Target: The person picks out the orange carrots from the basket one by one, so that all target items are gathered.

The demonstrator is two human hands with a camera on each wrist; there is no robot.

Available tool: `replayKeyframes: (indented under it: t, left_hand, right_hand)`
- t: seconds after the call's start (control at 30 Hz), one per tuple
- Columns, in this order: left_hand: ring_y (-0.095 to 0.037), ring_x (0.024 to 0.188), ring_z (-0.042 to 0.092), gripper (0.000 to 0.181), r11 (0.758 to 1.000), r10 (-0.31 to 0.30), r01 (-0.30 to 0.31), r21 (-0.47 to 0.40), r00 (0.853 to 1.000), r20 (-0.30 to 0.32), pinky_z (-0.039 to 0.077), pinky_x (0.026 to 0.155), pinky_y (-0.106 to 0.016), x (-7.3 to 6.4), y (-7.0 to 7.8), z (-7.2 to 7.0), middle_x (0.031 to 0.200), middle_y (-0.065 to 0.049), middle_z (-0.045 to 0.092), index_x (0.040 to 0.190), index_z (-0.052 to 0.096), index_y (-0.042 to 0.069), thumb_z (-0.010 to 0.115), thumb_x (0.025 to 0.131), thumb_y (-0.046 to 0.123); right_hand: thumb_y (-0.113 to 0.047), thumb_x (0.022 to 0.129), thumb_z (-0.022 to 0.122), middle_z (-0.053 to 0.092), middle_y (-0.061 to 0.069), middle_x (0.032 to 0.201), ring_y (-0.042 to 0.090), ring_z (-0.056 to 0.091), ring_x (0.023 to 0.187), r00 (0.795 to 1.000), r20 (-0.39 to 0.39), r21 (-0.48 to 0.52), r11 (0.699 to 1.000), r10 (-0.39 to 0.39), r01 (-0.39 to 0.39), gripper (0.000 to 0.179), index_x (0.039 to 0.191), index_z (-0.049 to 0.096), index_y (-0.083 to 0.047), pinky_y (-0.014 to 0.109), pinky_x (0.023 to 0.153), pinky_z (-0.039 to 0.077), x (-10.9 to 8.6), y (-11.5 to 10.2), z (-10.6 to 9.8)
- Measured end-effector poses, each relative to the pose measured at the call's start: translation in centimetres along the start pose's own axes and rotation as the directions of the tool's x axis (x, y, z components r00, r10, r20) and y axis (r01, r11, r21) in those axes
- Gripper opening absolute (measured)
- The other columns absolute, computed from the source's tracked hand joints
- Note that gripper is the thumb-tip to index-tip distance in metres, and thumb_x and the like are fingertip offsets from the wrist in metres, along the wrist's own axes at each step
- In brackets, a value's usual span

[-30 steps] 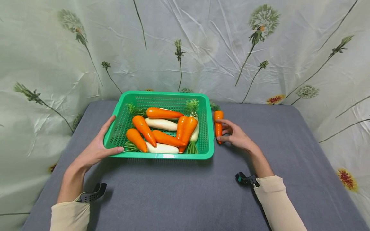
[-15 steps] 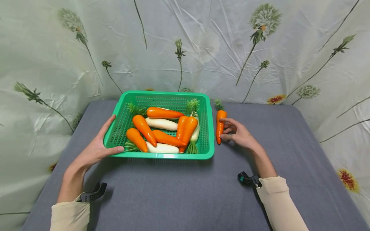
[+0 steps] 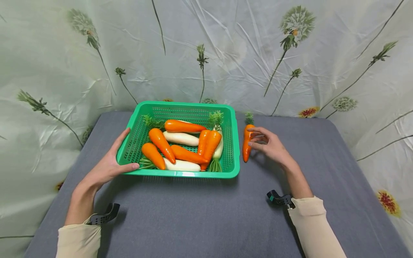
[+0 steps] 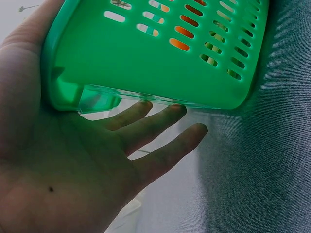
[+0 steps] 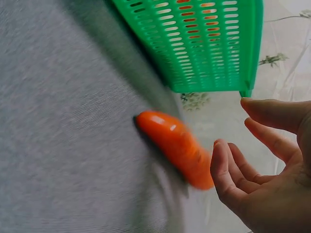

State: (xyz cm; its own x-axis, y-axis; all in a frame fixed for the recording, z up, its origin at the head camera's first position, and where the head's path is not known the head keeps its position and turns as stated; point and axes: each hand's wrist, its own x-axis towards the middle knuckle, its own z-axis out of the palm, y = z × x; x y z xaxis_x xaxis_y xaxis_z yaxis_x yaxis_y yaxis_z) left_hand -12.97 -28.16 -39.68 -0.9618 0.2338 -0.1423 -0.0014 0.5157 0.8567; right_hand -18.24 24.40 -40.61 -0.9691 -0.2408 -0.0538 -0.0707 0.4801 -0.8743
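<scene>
At its left front corner, the green plastic basket (image 3: 180, 174) is gripped by my left hand (image 3: 108, 169), the thumb over the front rim and the fingers along the left side. The left wrist view has the basket's slotted wall (image 4: 121, 53) above the extended fingers. To the right of the basket, a loose orange carrot (image 3: 246, 145) with a green top lies on the cloth, its thin end toward me. Just right of it is my right hand (image 3: 274, 148), fingers loosely bent. A gap separates its fingertips from the carrot (image 5: 170, 143) in the right wrist view.
Inside the basket lie several orange carrots (image 3: 161, 145) and white radishes (image 3: 180, 138) with green tops. A grey cloth (image 3: 193, 215) covers the table. Behind it hangs a pale curtain (image 3: 226, 53) with a dandelion print. Each wrist wears a black strap (image 3: 104, 215).
The carrot beside the basket has shifted right, away from the basket wall, and its tip has swung slightly. My right hand has moved right and its fingers have come off the carrot. The left hand stays.
</scene>
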Motion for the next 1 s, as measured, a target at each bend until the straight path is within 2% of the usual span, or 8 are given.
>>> replayKeyframes:
  t: [0.07, 0.23, 0.33, 0.47, 0.6, 0.8, 1.0]
  left_hand:
    - [-0.035, 0.142, 0.027, 0.117, 1.000, 0.002, -0.002, 0.002, 1.000, -0.001, 0.030, 0.097, -0.019, 0.0, 0.0, 0.0, 0.177, -0.007, -0.003, 0.164, -0.005, 0.049, 0.079, 0.090, 0.017]
    - [-0.037, 0.145, 0.024, 0.117, 1.000, -0.001, 0.001, 0.000, 1.000, 0.000, 0.029, 0.102, -0.029, -0.1, 0.1, 0.0, 0.177, -0.006, -0.005, 0.164, -0.005, 0.049, 0.079, 0.089, 0.016]
    - [-0.037, 0.144, 0.025, 0.117, 1.000, -0.002, 0.002, -0.004, 1.000, 0.001, 0.029, 0.101, -0.026, -0.1, 0.1, 0.0, 0.177, -0.006, -0.005, 0.164, -0.005, 0.049, 0.079, 0.090, 0.016]
    - [-0.036, 0.142, 0.026, 0.117, 1.000, 0.006, -0.006, -0.012, 1.000, -0.002, 0.029, 0.099, -0.021, -0.1, 0.2, 0.1, 0.177, -0.007, -0.004, 0.164, -0.004, 0.049, 0.080, 0.089, 0.016]
    - [-0.037, 0.144, 0.024, 0.117, 1.000, 0.010, -0.010, -0.018, 1.000, -0.005, 0.028, 0.102, -0.026, 0.0, 0.2, 0.1, 0.177, -0.007, -0.003, 0.165, -0.003, 0.049, 0.080, 0.089, 0.015]
    - [-0.038, 0.146, 0.023, 0.117, 1.000, -0.001, 0.001, -0.014, 1.000, -0.003, 0.028, 0.104, -0.033, 0.0, 0.2, 0.1, 0.177, -0.008, -0.003, 0.165, -0.004, 0.048, 0.080, 0.089, 0.016]
    - [-0.038, 0.146, 0.023, 0.117, 1.000, -0.011, 0.011, -0.013, 1.000, -0.002, 0.029, 0.104, -0.033, 0.0, 0.1, 0.1, 0.176, -0.009, -0.002, 0.164, -0.004, 0.049, 0.080, 0.089, 0.017]
  right_hand:
    - [-0.016, 0.100, 0.070, 0.056, 0.021, 0.147, 0.033, 0.061, 0.122, 1.000, -0.002, 0.013, 1.000, -0.009, 0.009, 0.053, 0.150, 0.054, -0.012, 0.040, 0.101, 0.048, 0.0, -0.5, -0.1]
    - [-0.019, 0.100, 0.071, 0.057, 0.017, 0.146, 0.033, 0.059, 0.128, 0.999, -0.019, 0.033, 0.999, -0.027, 0.028, 0.049, 0.147, 0.057, -0.014, 0.050, 0.109, 0.044, 0.0, -1.6, 0.0]
    - [-0.021, 0.101, 0.071, 0.059, 0.015, 0.143, 0.032, 0.058, 0.129, 0.999, -0.038, 0.029, 0.999, -0.036, 0.037, 0.047, 0.145, 0.058, -0.015, 0.050, 0.109, 0.044, 0.2, -2.2, 0.1]
    - [-0.023, 0.101, 0.070, 0.060, 0.013, 0.142, 0.030, 0.058, 0.129, 0.997, -0.063, 0.025, 0.999, -0.046, 0.048, 0.045, 0.144, 0.059, -0.015, 0.048, 0.109, 0.044, 0.3, -3.0, 0.4]
    - [-0.020, 0.101, 0.069, 0.061, 0.013, 0.141, 0.029, 0.058, 0.131, 0.995, -0.077, 0.051, 0.997, -0.056, 0.060, 0.043, 0.142, 0.060, -0.014, 0.044, 0.108, 0.046, 0.3, -3.9, 0.6]
    - [-0.018, 0.101, 0.070, 0.060, 0.019, 0.142, 0.030, 0.058, 0.132, 0.995, -0.073, 0.085, 0.993, -0.073, 0.079, 0.043, 0.142, 0.060, -0.011, 0.031, 0.102, 0.050, 0.5, -4.9, 1.3]
    - [-0.016, 0.100, 0.071, 0.060, 0.019, 0.138, 0.029, 0.065, 0.119, 0.994, -0.058, 0.161, 0.981, -0.096, 0.104, 0.046, 0.143, 0.058, -0.005, 0.032, 0.093, 0.058, 0.6, -5.8, 2.2]
